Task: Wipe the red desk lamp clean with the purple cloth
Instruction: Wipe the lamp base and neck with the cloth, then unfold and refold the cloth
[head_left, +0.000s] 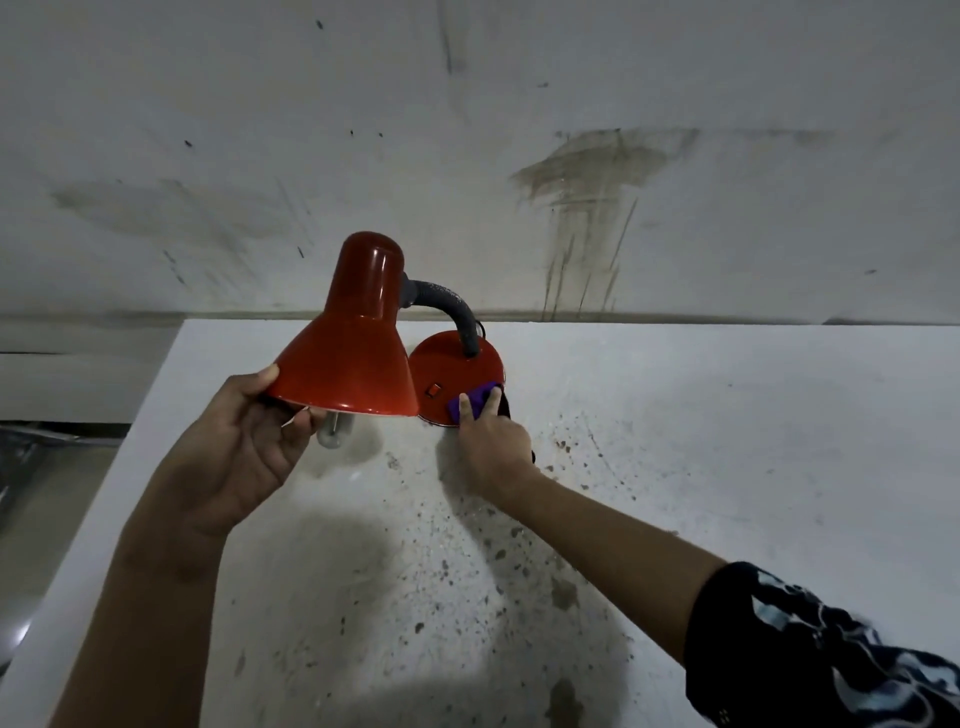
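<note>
The red desk lamp (358, 312) is judged light, stiff, slick. Its shade rim (311, 402) is pinched in the left hand (249, 441) grip; the purple cloth (480, 396) is pressed on the base (447, 364) under the right hand (493, 441), fingers (466, 413) straight.

We see purple cloth (475, 400) only in part, rest under fingers of right hand (493, 447). Red lamp shade (353, 353) hides left part of base (452, 364), most of bulb (332, 434). Fingertips of left hand (249, 436) lost behind shade rim. Patterned sleeve (831, 649) cut off at lower right edge.
</note>
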